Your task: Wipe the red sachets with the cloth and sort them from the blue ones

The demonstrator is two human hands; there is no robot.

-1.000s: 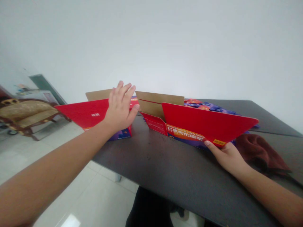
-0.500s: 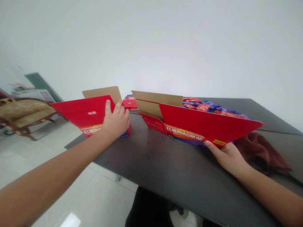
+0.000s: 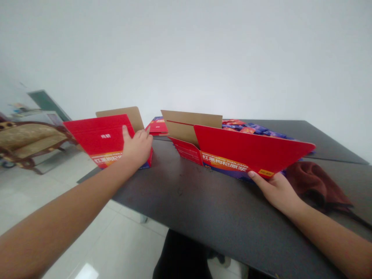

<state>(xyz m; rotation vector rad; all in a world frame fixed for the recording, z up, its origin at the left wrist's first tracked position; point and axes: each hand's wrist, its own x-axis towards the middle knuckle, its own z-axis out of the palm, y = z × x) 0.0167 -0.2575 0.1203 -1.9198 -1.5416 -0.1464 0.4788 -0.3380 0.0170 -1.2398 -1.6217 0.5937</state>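
On the left, my left hand (image 3: 137, 150) lies over the near right corner of an open red carton (image 3: 101, 133), its fingers bent over the side edge. That carton's flaps stand up, showing brown cardboard inside. A second open red carton (image 3: 229, 149) stands to its right, flaps raised. My right hand (image 3: 280, 190) grips this one at its lower right end, thumb on the printed front and the other fingers hidden behind. Behind the second carton lie red and purple sachets (image 3: 250, 128); what either carton contains is hidden.
Flat red and blue printed cardboard (image 3: 158, 126) lies behind, between the cartons. A brown cloth (image 3: 318, 184) rests at the right on the dark table (image 3: 186, 197). A wooden upholstered bench (image 3: 31, 139) stands on the tiled floor at the far left, and a white wall is behind.
My left hand and the left carton have shifted slightly left, and its fingers sit lower over the edge. My right hand keeps its grip; the whole view has moved a little.
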